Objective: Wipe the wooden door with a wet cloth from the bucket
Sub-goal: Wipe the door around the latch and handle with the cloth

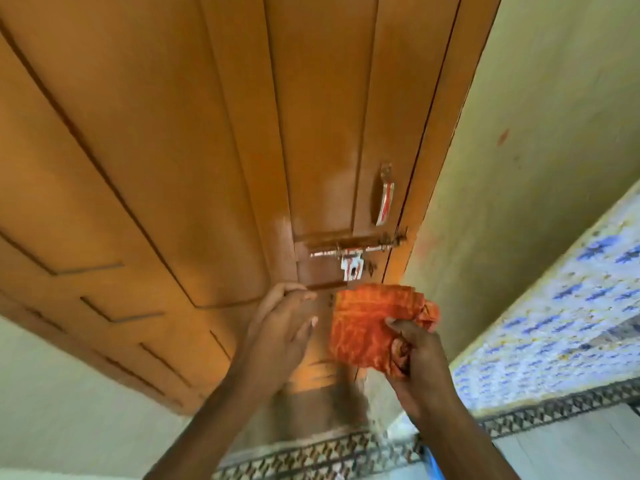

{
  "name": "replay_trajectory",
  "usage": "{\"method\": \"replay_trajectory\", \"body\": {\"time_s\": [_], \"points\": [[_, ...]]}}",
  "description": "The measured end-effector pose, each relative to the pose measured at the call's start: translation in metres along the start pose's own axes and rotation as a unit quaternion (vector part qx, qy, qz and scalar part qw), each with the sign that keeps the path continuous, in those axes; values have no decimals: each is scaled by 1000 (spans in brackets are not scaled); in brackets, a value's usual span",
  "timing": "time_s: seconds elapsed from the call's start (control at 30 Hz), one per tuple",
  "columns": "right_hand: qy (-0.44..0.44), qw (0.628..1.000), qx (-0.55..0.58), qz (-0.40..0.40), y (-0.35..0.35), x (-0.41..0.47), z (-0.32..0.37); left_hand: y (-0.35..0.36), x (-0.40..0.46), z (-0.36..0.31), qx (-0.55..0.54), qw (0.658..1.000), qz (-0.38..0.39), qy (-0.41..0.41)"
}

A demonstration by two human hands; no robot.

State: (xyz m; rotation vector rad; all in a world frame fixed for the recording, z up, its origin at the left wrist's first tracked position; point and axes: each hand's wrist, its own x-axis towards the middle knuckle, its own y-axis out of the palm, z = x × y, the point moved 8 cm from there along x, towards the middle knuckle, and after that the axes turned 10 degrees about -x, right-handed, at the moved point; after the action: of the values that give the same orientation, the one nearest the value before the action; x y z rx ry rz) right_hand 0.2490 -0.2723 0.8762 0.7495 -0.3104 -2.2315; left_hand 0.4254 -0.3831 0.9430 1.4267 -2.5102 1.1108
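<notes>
Our left hand (284,323) is open and holds nothing, its fingertips (294,289) resting on the door (156,150) just below the bolt (349,252). Right of them, our right hand (412,362) pinches the bunched orange cloth (363,323), held up near the door's edge. The handle (385,199) sits above. We can read no writing.

Upper orange-brown wooden door (156,133) panels wide open for passing. Steel slide bolt (349,252) w/ hasp and curved metal pull handle (385,199) stick out nr the frame edge.
</notes>
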Motion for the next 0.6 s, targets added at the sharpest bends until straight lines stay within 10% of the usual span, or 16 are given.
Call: {"method": "replay_trajectory", "body": {"time_s": [0.17, 0.37, 0.6], "points": [[-175, 978, 10, -114, 58, 11, 83, -35, 109, -18, 129, 978, 2, 164], [-293, 894, -108, -322, 85, 34, 135, -43, 200, -65, 378, 875, -25, 301], [-430, 797, -335, -260, 130, 102, 160, -30, 225, -34, 481, 796, -105, 351]]}}
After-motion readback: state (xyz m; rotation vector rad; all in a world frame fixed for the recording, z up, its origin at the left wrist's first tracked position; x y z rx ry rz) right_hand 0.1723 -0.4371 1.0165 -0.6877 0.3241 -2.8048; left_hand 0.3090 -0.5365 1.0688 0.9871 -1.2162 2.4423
